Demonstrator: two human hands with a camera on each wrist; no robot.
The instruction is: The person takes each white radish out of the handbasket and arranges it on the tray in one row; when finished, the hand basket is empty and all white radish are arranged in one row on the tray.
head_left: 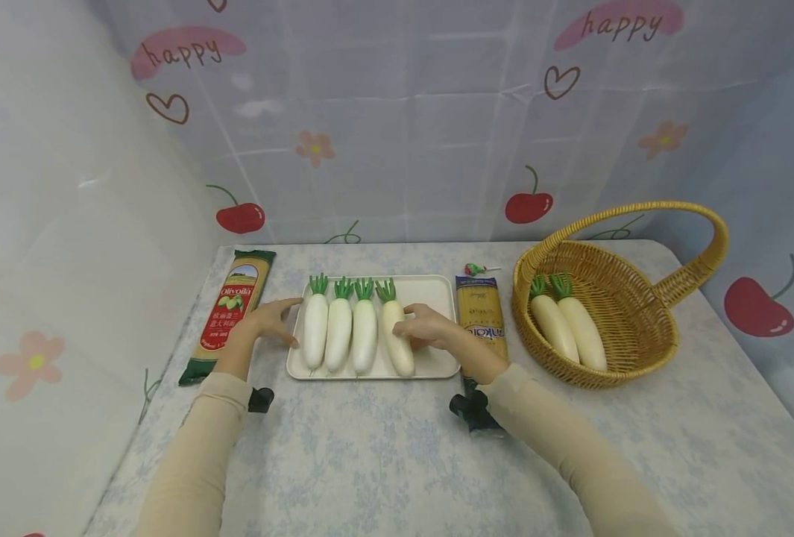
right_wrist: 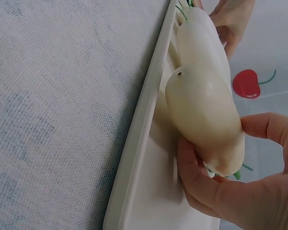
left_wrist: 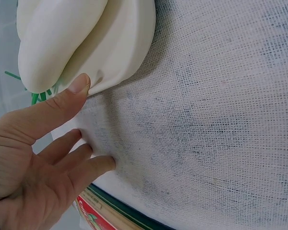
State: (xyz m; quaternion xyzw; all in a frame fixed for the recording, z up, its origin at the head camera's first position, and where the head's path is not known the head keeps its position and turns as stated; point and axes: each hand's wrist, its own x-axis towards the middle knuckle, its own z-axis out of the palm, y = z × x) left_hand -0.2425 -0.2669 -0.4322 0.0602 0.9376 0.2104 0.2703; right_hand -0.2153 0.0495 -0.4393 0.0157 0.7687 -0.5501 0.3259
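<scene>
Several white radishes with green tops lie side by side on a cream tray (head_left: 442, 298). My right hand (head_left: 426, 327) grips the rightmost radish (head_left: 397, 347), thumb on one side and fingers on the other, as the right wrist view shows. This radish (right_wrist: 204, 115) is yellower than its neighbours and lies slightly apart from them. At the tray's left edge is my left hand (head_left: 269, 322), fingers spread and nothing held. In the left wrist view its thumb (left_wrist: 69, 98) is right at the tray rim, near the leftmost radish (left_wrist: 57, 43).
A wicker basket (head_left: 628, 298) with a tall handle stands at right, holding two radishes (head_left: 571, 328). A red pasta packet (head_left: 229, 313) lies left of the tray; a yellow-blue pasta packet (head_left: 480, 306) lies to its right, partly under the right forearm. A lollipop (head_left: 475, 268) lies behind it.
</scene>
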